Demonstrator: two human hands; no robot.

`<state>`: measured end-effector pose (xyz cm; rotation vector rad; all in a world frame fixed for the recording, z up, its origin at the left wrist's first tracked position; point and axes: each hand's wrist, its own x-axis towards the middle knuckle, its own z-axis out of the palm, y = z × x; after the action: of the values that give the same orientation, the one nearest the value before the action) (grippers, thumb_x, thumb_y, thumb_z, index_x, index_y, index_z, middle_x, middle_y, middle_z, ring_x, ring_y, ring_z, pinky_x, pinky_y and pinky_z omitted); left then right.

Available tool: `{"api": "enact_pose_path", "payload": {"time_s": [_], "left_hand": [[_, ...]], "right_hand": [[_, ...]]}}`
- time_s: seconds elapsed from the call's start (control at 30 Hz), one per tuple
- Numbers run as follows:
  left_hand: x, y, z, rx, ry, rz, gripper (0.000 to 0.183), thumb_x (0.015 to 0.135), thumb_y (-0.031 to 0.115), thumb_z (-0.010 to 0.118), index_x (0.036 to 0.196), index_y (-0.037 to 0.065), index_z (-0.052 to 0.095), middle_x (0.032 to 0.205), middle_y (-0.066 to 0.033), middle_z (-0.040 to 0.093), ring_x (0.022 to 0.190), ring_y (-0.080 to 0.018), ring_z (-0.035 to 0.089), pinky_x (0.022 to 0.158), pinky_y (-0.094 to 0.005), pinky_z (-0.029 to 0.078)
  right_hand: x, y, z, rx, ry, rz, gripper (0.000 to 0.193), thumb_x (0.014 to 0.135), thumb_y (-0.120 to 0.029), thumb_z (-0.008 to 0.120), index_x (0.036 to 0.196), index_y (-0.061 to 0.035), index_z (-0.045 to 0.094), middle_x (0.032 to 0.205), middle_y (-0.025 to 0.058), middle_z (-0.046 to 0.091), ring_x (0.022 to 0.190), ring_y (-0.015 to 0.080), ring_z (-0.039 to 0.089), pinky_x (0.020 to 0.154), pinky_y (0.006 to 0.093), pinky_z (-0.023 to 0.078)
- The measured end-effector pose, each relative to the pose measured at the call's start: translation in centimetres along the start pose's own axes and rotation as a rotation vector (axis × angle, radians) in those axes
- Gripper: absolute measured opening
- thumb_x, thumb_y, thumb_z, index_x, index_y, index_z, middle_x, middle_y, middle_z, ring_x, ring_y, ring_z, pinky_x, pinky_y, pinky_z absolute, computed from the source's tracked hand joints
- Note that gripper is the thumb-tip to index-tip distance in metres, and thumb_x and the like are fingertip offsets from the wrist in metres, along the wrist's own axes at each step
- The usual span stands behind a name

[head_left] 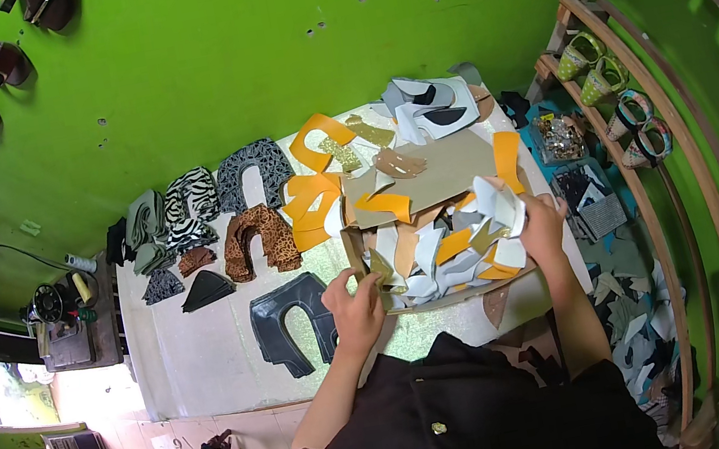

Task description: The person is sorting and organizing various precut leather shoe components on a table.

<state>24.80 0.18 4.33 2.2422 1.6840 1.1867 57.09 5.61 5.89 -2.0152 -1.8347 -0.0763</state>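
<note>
On the table in front of me stands a shallow cardboard box point(358, 258), filled with loose cut pieces of white, yellow-orange, tan and gold sheet material. At its near left corner my left hand point(355, 310) is closed on the box's edge. Over the box's right side, my right hand point(543, 226) holds a bunch of white cut pieces point(499, 209); its fingertips are partly hidden. A yellow-orange strip point(508, 162) stands up just beyond that hand. To the left of my left hand lies a stack of dark grey U-shaped pieces point(276, 321).
Piles of U-shaped pieces in zebra point(189, 197), leopard point(259, 242) and grey patterns line the table's left part. Yellow-orange pieces point(313, 199) lie behind the box. A sewing machine point(57, 311) stands at left. On the right, a wooden rack point(663, 200) holds shoes; scraps lie below.
</note>
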Motion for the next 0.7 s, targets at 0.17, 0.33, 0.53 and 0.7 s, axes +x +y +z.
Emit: {"api": "enact_pose_path", "payload": {"time_s": [0.17,0.33,0.53,0.7], "left_hand": [[4.2,0.9,1.8,-0.245,-0.489,0.207,0.032,0.068,0.008,0.065,0.100,0.009,0.059,0.103,-0.0112,0.055,0.099,-0.0287,0.052,0.078,-0.0434,0.041],[5.2,2.8,6.6,0.006,-0.503,0.301,0.037,0.070,0.015,0.065,0.105,0.010,0.057,0.097,-0.0126,0.057,0.097,-0.0296,0.056,0.082,-0.0373,0.044],[6.4,0.2,8.7,0.044,-0.940,0.082,0.032,0.074,0.009,0.055,0.106,0.009,0.057,0.099,-0.0172,0.059,0.090,-0.0333,0.060,0.073,-0.0423,0.050],[6.5,-1.4,6.6,-0.141,-0.790,-0.056,0.032,0.074,0.012,0.057,0.106,0.004,0.058,0.085,-0.0201,0.062,0.082,-0.0348,0.061,0.072,-0.0418,0.048]], "right_hand": [[-1.3,2.0,1.7,0.118,0.003,0.102,0.025,0.072,-0.012,0.065,0.097,-0.0112,0.064,0.082,0.0073,0.060,0.093,0.0234,0.053,0.095,0.0520,0.025],[-2.2,1.5,1.6,0.152,-0.051,0.067,0.017,0.073,-0.009,0.062,0.089,-0.0113,0.063,0.085,0.0052,0.061,0.095,0.0226,0.053,0.095,0.0556,0.020],[-2.8,1.8,0.9,0.184,-0.062,0.027,0.017,0.073,-0.005,0.060,0.087,-0.0134,0.063,0.090,0.0022,0.063,0.101,0.0212,0.052,0.096,0.0566,0.018],[-1.2,-2.3,-5.7,-0.017,-0.333,0.088,0.016,0.077,-0.007,0.053,0.092,-0.0054,0.060,0.097,0.0071,0.062,0.102,0.0240,0.054,0.094,0.0564,0.025]]}}
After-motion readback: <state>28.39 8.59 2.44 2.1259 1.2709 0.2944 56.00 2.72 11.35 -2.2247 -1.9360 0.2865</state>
